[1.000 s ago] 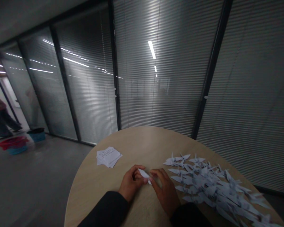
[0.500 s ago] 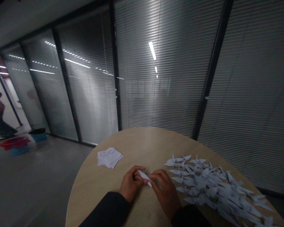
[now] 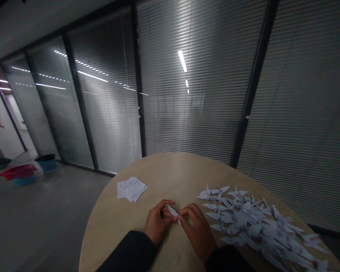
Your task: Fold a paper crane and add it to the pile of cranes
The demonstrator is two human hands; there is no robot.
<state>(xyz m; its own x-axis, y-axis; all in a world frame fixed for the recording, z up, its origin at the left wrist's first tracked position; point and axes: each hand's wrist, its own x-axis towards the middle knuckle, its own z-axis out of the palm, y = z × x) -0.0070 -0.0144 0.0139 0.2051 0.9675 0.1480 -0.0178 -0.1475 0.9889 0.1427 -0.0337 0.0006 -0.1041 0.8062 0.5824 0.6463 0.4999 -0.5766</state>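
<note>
Left hand (image 3: pixel 158 222) and right hand (image 3: pixel 198 231) together, both pinching folded white paper (image 3: pixel 173 212), its fold hidden by fingers. Paper cranes (image 3: pixel 251 223) just right of right hand.

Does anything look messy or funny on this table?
Yes, the paper cranes on the right of the round table lie in a jumbled heap, wings overlapping. The paper sheets nearby also sit in a loose, skewed stack, their corners sticking out.

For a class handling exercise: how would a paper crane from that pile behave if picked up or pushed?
An origami crane is thin folded paper, so probably light; a push may slide it. Its pointed wings likely crush easily; lifted, it may snag overlapping neighbours.
</note>
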